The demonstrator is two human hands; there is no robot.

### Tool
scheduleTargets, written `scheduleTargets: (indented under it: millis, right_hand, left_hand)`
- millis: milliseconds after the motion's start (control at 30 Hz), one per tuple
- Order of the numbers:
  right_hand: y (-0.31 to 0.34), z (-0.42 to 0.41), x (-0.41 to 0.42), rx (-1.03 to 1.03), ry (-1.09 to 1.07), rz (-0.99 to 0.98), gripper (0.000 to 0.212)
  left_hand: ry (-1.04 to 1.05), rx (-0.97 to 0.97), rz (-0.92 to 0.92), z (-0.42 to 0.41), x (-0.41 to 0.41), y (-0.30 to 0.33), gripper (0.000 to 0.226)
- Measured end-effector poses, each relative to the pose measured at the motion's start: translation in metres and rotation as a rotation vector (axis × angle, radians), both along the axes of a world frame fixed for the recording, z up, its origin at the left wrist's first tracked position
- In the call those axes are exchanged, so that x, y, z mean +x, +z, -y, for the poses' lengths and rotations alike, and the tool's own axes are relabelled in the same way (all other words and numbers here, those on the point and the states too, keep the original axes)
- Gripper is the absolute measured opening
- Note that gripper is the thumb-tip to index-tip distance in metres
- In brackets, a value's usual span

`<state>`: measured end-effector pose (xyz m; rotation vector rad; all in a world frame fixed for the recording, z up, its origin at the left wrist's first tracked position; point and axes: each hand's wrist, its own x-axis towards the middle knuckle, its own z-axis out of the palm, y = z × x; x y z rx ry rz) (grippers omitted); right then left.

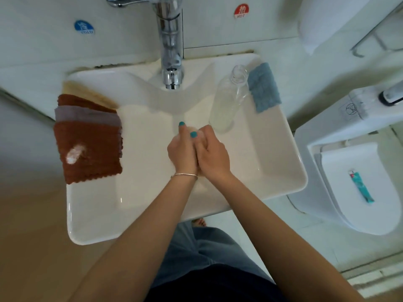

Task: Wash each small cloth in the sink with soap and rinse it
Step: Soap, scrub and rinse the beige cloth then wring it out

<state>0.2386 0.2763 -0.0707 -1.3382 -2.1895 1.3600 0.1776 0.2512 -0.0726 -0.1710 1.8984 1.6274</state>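
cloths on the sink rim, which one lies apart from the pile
The blue cloth, alone on the right rim beside the clear bottle; the others are stacked on the left rim.

glossy white ceramic sink (281,149); shiny chrome metal tap (171,49); clear plastic bottle (229,99); nubby, matt brown cloth (91,153); fuzzy blue cloth (263,88); thin polished metal bangle (184,175).

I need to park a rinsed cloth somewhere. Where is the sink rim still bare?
The near rim of the sink, below the brown cloth stack, is bare. So is the near right rim, below the blue cloth. The left rim is crowded with stacked cloths; the far right corner holds the clear bottle and blue cloth.
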Motion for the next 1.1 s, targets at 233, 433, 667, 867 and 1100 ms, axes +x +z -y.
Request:
scheduleTargets:
  millis: [233, 433, 667, 867, 1100]
  right_hand:
    - [0.016, 0.003, 0.0, -0.006, -0.037, -0.035, 0.029]
    - [0.033, -0.013, -0.007, -0.068, -0.272, -0.102, 0.031]
    - [0.059, -0.02, -0.008, -0.024, -0.285, -0.023, 0.033]
    - [0.072, 0.022, -0.014, 0.104, -0.192, -0.017, 0.034]
    - [0.071, 0.038, -0.023, 0.066, -0.318, -0.045, 0.034]
  left_hand:
    - [-0.2, -0.09, -0.215, -0.004, -0.007, 0.012, 0.039]
    - [-0.262, 0.037, -0.209, -0.002, 0.015, 0.035, 0.04]
    - [-0.457, 0.037, -0.171, 0.004, 0.011, 0.051, 0.036]
    - [-0.49, 0.039, -0.275, 0.007, -0.021, 0.057, 0.035]
    - [-0.544, 0.104, -0.341, 0.02, -0.027, 0.059, 0.027]
